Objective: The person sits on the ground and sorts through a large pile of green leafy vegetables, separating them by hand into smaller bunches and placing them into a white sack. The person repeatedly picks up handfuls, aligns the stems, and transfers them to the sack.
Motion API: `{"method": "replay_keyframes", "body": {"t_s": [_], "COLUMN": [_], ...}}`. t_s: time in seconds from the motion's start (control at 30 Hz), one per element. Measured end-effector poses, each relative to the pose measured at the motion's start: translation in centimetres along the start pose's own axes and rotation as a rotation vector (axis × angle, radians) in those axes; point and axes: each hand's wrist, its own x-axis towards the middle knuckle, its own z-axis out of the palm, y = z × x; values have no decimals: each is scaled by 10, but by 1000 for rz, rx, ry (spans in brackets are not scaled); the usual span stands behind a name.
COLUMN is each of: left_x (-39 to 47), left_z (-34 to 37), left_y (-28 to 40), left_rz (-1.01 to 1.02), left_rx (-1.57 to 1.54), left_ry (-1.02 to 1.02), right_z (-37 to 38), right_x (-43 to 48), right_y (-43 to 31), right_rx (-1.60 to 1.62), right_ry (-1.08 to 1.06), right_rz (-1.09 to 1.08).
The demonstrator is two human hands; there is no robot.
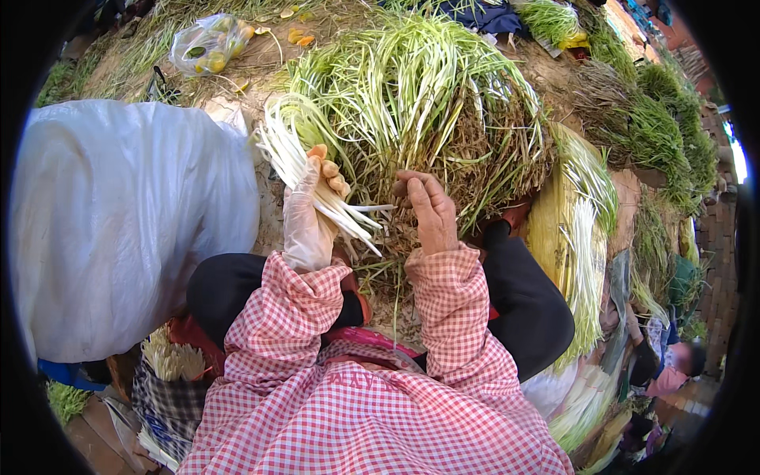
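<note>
My left hand [312, 208], in a thin see-through glove, is closed around a bunch of white-stemmed garlic chives [285, 142]. Their stem ends stick out to the right below my fingers, and paler leafy tops bend over above. Bare, my right hand [427, 208] is just right of those stem ends, thumb and index finger curled close together. Whether a thin strand lies between those fingertips I cannot tell. Beyond both hands rises a large heap of chives [409, 89] with pale green leaves and brown, dry matter at its right side.
A big white plastic-covered bundle [130, 225] stands at left. A clear bag of yellow-orange fruit [211, 44] lies at upper left. White chives [582, 267] lie on a yellow sack [543, 237] at right. Bundled stems stand in a checked bag [169, 392] at lower left. Another person [671, 368] is at far right.
</note>
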Motion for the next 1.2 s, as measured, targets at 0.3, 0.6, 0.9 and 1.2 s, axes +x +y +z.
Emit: {"method": "replay_keyframes", "body": {"t_s": [0.3, 0.6, 0.9, 1.2], "left_x": [-26, -68, -91, -108], "left_z": [-17, -31, -39, -49], "left_y": [-19, -24, -19, -17], "left_rz": [-94, -263, -230, -387], "left_rx": [-5, -241, -80, 229], "left_ry": [-48, -128, -103, 240], "right_z": [2, -9, 20, 16], "right_x": [-61, -106, -127, -134], "right_y": [25, 27, 23, -6], "right_rx": [55, -29, -42, -610], "right_ry": [-156, -294, -260, -68], "right_rz": [237, 377, 353, -2]}}
